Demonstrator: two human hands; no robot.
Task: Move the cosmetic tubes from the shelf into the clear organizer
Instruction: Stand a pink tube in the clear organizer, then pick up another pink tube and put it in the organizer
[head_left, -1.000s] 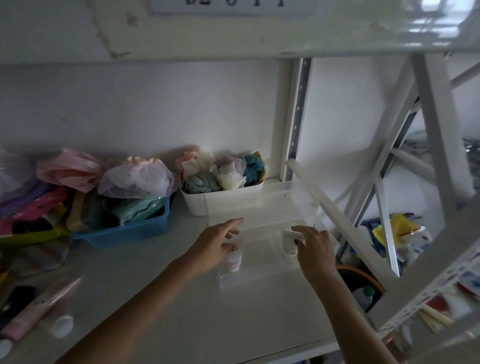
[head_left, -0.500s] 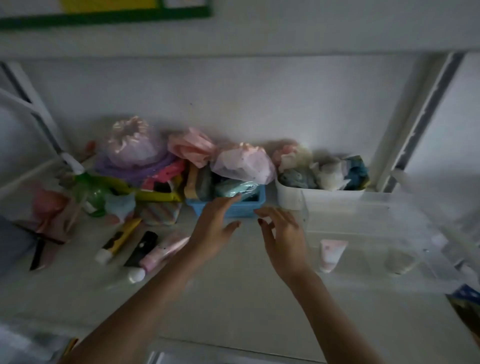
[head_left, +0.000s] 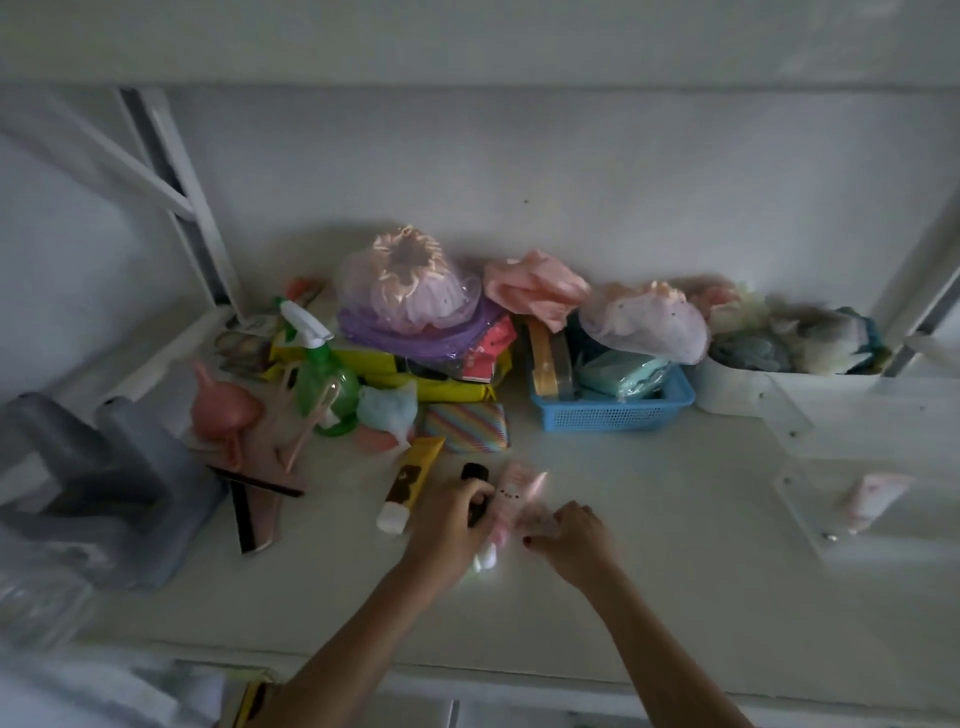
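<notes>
Three cosmetic tubes lie side by side on the white shelf (head_left: 649, 571): a yellow tube (head_left: 411, 475) with a white cap, a black tube (head_left: 474, 474) and a pink tube (head_left: 511, 493), which is blurred. My left hand (head_left: 451, 522) curls its fingers over the lower part of the black tube. My right hand (head_left: 569, 540) pinches the right side of the pink tube with its fingertips. The clear organizer (head_left: 810, 499) stands at the right of the shelf, and another pink tube (head_left: 872, 499) lies inside it.
A blue basket (head_left: 613, 413), a white bin of scrunchies (head_left: 732, 389), shower caps, a green spray bottle (head_left: 324, 384) and a striped pouch (head_left: 465, 428) crowd the back. Combs and a grey object (head_left: 104, 483) lie at left. A shelf post (head_left: 176, 197) rises at back left.
The view has swung left, away from the organizer. Both hands dropped from mid-air by the blue basket onto the tubes, the left onto the black one, the right onto the pink one.
</notes>
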